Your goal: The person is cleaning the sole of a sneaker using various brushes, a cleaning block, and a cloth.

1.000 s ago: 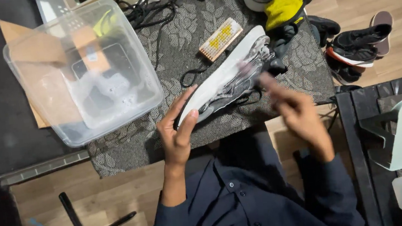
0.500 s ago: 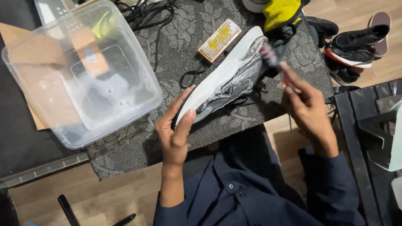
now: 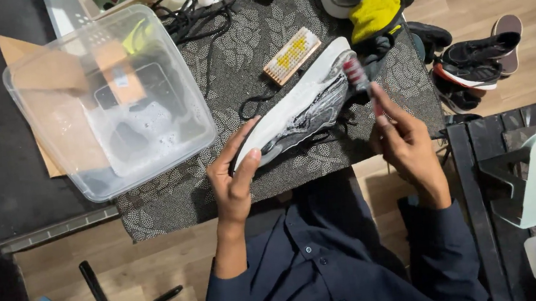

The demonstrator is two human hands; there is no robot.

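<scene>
Nearest to us we see the dark blue shirt (image 3: 331,262) and both forearms reaching out over the desk (image 3: 174,199), which is covered by a dark cloth with a pale leaf pattern. Our left hand (image 3: 234,173) is closed around one end of a white and grey sneaker (image 3: 299,105), thumb on one side and fingers on the other, holding it tilted on its side above the cloth with its white sole facing left. Our right hand (image 3: 408,147) is clenched on the handle of a small brush (image 3: 359,76), whose head touches the far end of the sneaker. Just beyond the sneaker a wooden scrub brush (image 3: 291,55) lies flat on the cloth, bristles up. To the left of it stands a clear plastic tub (image 3: 106,100) with soapy water in the bottom. Farther back we see black cords (image 3: 192,14) and a yellow cloth (image 3: 376,12) draped over a dark shoe. On the wooden floor to the right, well apart from our hands, several dark shoes (image 3: 469,62) lie together.
</scene>
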